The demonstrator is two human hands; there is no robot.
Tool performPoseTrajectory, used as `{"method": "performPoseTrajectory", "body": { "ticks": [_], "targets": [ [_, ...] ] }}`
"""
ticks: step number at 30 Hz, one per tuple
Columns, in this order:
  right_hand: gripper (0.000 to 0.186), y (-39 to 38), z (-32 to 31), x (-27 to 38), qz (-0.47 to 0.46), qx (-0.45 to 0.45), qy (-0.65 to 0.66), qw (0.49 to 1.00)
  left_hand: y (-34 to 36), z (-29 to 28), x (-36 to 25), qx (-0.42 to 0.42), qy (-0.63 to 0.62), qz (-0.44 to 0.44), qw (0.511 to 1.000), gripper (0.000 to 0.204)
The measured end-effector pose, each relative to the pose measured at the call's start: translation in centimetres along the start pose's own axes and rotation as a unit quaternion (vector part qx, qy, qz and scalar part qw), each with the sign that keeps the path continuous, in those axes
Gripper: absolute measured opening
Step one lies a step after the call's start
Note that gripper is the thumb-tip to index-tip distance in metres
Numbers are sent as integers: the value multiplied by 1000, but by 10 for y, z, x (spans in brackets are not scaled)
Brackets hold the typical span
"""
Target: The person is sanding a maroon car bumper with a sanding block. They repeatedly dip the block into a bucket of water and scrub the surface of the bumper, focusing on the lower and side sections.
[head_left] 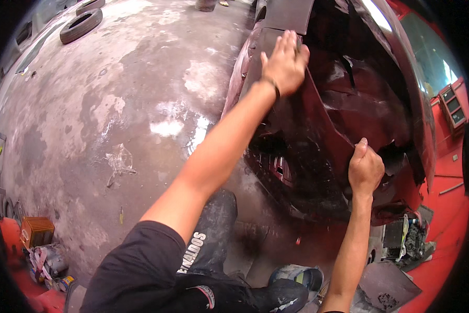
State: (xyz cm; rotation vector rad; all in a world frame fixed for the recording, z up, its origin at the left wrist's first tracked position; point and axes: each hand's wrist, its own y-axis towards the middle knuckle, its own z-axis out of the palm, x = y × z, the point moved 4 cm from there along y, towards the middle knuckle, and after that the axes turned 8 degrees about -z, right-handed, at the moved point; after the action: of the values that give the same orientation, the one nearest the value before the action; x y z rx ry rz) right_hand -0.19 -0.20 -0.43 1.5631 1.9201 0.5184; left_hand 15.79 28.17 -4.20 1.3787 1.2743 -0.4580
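A long dark red car body panel (pixel 302 122) runs away from me, with a torn-looking opening in its near left part. My left hand (pixel 285 65) lies on its far end, fingers stretched out and close together, a dark band round the wrist. Nearer and to the right, my right hand (pixel 366 167) is closed at the panel's right edge, thumb on top. Its fingertips are hidden. Beyond that edge, the dark car interior or bay (pixel 359 99) shows creased surfaces. A separate flat grey piece (pixel 286 15) sits past my left fingertips.
Tyres (pixel 81 26) lie on the stained concrete floor (pixel 140 94) at the far left. An orange box (pixel 37 231) and clutter stand at lower left. A round tub (pixel 297 276) is by my legs. Car parts (pixel 406 237) are piled at right beside a red wall (pixel 448 161).
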Motion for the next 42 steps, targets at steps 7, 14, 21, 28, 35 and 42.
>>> {"method": "performPoseTrajectory", "body": {
  "ticks": [7, 14, 21, 28, 35, 42],
  "targets": [
    [59, -5, -2, -7, 12, -3, -3, 1000, -169, 51, -22, -50, 50, 100, 992, 79],
    [57, -3, 0, -4, -3, -20, -6, 1000, -24, 9, -7, -41, 0, -4, 999, 75],
    [56, -4, -5, -7, 0, -33, -8, 999, -135, 48, -13, -74, 35, 104, 991, 76],
    [56, 3, 4, 2, -5, -19, 5, 1000, 10, 10, 35, 10, -72, -23, 997, 74],
    [55, -3, 8, -8, 8, 8, 3, 1000, -96, 38, 41, -31, -114, 42, 992, 75],
    [57, 4, 14, -1, 1, 3, 1, 1000, 19, 16, 88, 35, -137, -24, 990, 75]
  ]
}}
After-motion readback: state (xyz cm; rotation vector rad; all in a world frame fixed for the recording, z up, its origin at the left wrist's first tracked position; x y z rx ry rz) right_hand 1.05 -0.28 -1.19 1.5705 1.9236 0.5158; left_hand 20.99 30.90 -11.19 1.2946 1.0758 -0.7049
